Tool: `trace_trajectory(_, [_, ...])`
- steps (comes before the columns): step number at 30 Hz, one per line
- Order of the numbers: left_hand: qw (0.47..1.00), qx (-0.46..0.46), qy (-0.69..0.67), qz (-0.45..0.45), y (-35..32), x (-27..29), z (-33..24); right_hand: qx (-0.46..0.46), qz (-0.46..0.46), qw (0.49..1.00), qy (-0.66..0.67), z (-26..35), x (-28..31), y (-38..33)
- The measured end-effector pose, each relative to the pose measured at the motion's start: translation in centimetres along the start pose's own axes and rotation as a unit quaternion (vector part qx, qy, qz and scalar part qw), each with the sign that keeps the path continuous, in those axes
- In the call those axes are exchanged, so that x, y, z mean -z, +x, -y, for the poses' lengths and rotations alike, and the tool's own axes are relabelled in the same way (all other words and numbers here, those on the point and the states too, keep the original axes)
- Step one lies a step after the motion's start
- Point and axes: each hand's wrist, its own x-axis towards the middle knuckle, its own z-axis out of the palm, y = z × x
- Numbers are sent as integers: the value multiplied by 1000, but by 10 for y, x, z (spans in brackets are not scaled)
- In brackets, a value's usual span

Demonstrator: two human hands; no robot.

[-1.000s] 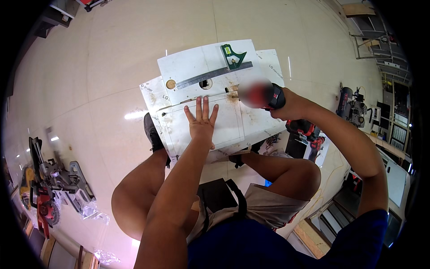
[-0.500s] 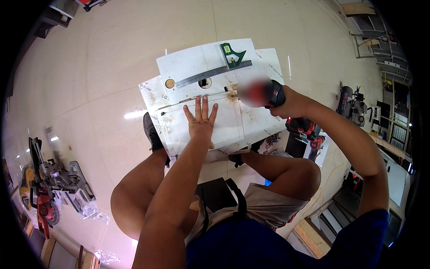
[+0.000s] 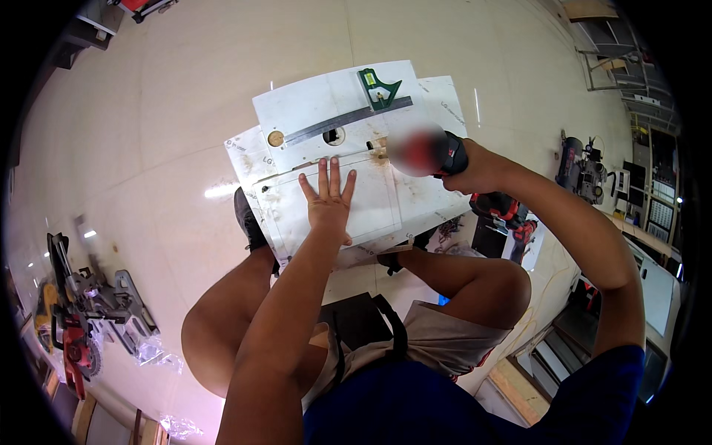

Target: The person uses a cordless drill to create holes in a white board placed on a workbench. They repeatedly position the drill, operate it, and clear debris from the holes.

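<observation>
Left hand (image 3: 328, 202) flat on white panel (image 3: 371, 200)

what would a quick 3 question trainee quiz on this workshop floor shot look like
1. True or false: the left hand lies flat with spread fingers on the white panel.
2. Multiple choice: what does the right hand grip? A) a hammer B) a red and black power tool, blurred in the picture C) a paintbrush
3. Fill in: the metal rule of the green-headed combination square lies on the upper white panel between the round wooden plug and its ____ head.

Key: 1 true; 2 B; 3 green
</observation>
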Motion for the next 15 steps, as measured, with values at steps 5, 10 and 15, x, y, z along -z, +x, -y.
trace_trajectory(5, [1000,3,6,-9,1,-3,1,13,9,1000,5,2,0,0])
trace_trajectory(10, [1000,2,4,-7,0,-3,1,25,13,1000,-2,5,1,-2])
trace_trajectory(15, [1000,0,7,-15,2,-5,1,8,14,1000,-4,4,2,-1])
